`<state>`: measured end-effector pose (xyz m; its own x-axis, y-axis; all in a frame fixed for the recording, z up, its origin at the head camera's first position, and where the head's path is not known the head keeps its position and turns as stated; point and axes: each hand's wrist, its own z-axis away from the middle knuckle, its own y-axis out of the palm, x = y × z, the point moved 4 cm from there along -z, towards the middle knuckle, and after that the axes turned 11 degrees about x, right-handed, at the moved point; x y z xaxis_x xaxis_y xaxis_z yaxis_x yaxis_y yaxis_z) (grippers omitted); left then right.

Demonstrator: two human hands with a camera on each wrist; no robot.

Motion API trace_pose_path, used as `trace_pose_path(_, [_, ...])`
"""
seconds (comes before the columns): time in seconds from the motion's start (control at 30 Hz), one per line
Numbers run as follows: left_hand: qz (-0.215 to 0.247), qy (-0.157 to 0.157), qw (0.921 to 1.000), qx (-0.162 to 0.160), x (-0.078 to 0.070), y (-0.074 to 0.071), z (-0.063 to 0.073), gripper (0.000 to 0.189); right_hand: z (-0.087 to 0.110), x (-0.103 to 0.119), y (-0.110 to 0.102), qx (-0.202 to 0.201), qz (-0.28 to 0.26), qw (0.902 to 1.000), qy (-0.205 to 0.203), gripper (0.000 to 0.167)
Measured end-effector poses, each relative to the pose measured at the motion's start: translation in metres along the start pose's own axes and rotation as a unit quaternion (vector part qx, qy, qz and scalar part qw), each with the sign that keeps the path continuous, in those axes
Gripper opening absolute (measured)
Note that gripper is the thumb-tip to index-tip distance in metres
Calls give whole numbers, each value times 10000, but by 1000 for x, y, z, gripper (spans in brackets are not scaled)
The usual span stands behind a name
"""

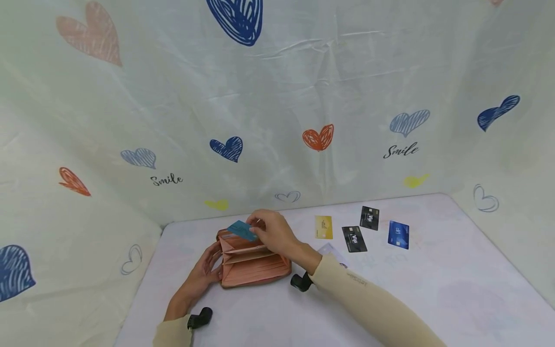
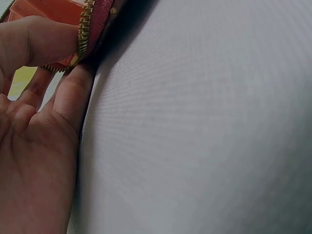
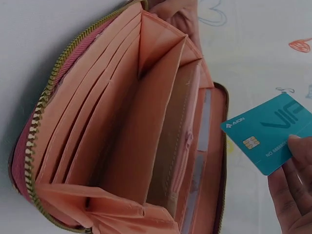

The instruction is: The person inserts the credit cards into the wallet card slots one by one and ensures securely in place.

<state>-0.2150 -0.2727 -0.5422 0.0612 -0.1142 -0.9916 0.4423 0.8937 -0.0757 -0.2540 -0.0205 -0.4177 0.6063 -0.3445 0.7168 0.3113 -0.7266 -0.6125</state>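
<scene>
A zip-around wallet (image 1: pixel 256 275) with a salmon-pink lining stands open on the table. My left hand (image 1: pixel 200 273) grips its left end; in the left wrist view the thumb (image 2: pixel 48 41) lies at the brass zipper teeth and other fingers reach behind. Above the wallet's back part, my right hand (image 1: pixel 277 235) pinches a teal VIP card (image 3: pixel 263 131) by one end. In the right wrist view this card is outside the wallet, beside its far edge. The wallet's inside (image 3: pixel 141 126) shows card slots, folded dividers and a zipped pocket, with pale cards or papers partly tucked in the far slots.
Right of the wallet lie a yellow card (image 1: pixel 323 227), two black VIP cards (image 1: pixel 354 239) and a blue card (image 1: pixel 398 235). A pale card (image 1: pixel 330 250) is partly hidden by the right forearm. Heart-printed cloth (image 1: pixel 269 96) rises behind the white table (image 1: pixel 412 299).
</scene>
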Motion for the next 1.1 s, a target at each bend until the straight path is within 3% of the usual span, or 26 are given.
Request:
trace_pose_path(0.33, [14,-53,10000,-40,0,1,0,104,-9,-6,15,-5,476,9989,-25,16])
trace_pose_path(0.77, [93,148,9998,32,-2,1,2,105,-18,-8,22,-18,750,9967,-308,15])
trace_pose_path(1.1, [80,32,9999,87,-1,1,2,103,-23,-15,29,119,1107,9935,-254,13])
